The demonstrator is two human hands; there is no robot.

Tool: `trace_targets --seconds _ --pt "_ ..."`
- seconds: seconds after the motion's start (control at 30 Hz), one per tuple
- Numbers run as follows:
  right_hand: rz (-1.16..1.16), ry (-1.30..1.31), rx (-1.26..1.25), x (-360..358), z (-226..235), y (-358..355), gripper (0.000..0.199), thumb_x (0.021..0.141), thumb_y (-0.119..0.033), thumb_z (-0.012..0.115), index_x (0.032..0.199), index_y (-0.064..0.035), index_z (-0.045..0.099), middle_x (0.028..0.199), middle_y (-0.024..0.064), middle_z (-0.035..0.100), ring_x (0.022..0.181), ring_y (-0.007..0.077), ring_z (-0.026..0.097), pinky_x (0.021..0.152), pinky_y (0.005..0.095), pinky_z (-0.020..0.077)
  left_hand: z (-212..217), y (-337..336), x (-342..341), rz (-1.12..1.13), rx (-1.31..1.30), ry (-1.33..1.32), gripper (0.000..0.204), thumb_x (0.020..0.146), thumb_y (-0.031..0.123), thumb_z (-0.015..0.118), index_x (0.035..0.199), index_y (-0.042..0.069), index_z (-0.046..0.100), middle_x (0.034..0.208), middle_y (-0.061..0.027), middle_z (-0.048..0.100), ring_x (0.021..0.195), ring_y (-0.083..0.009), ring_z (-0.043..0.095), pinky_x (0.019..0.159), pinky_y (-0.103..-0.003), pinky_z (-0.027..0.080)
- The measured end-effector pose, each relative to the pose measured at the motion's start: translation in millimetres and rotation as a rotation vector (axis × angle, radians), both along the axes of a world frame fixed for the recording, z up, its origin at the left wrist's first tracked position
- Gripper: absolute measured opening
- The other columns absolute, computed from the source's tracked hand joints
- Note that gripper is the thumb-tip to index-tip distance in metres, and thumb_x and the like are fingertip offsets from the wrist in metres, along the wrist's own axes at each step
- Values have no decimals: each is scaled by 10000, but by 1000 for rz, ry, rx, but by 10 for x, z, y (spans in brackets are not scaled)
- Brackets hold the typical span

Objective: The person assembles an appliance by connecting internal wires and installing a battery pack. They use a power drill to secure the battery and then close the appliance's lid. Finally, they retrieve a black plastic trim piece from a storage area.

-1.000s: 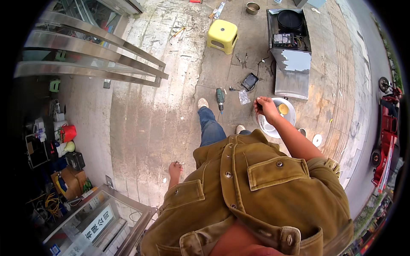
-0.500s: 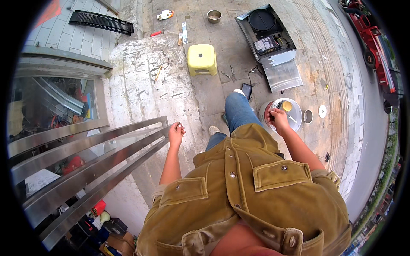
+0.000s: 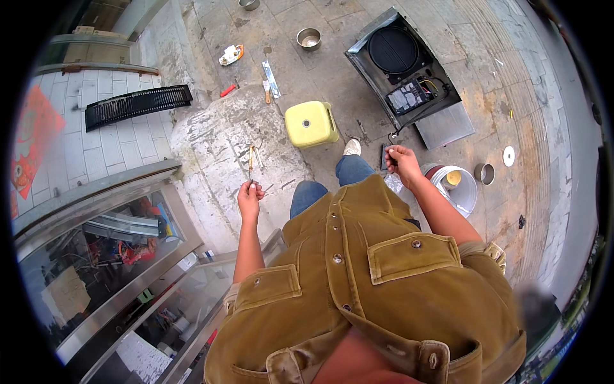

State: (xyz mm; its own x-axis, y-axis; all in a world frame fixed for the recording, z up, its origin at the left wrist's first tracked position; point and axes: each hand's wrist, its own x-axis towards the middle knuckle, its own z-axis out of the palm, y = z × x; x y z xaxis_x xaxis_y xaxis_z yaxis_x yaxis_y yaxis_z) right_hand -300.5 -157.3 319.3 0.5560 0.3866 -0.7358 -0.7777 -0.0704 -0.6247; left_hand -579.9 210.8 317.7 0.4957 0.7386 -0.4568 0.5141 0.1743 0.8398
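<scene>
Right hand (image 3: 401, 160) pinches a small hook, left hand (image 3: 249, 192) curled loosely, empty; opened cooker (image 3: 409, 77) lies apart, nothing reassembled yet

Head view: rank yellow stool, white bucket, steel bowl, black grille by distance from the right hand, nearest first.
From the right hand:
1. White bucket, just to its right on the pavement.
2. Yellow stool, to its left, ahead of the knees.
3. Steel bowl, far ahead, near the top.
4. Black grille, far left on the tiles.
</scene>
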Motion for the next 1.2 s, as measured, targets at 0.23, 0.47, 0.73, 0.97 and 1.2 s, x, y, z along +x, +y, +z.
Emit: trace_targets --seconds 0.23,0.47,0.73,0.97,1.2 --pt "-123 -58 30 585 107 110 183 905 -50 512 1068 18 560 828 42 584 650 94 553 560 222 466 388 680 1560 -107 55 24 183 959 146 466 1026 -5 547 825 -60 605 621 -92 552 573 -226 475" --pt "-511 38 85 731 -161 121 129 916 -66 507 1000 -2 581 785 35 588 614 88 545 528 209 443 107 578 3870 -681 -64 74 191 948 130 484 1059 -12 549 829 -58 598 626 -101 554 597 -245 481" --pt "-894 113 -12 936 -999 1067 108 911 -57 502 972 -19 583 771 23 581 604 75 521 522 203 417 -1035 215 5770 -1727 5 312 187 938 136 490 1042 -5 556 815 -68 616 658 -130 596 638 -280 496" --pt "-849 316 -116 883 -1760 1809 121 899 -55 507 966 6 587 735 15 565 579 70 496 515 205 400 -2200 -75 5945 -2146 22 481 177 920 134 500 1013 -1 570 746 -103 641 676 -193 636 663 -332 497" --pt "-799 263 -251 656 -3670 1379 135 847 -63 537 866 38 624 675 28 573 585 84 514 543 243 420 -4334 -185 5407 -2067 36 686 199 923 146 481 985 -9 592 786 -96 648 687 -168 640 674 -313 504"
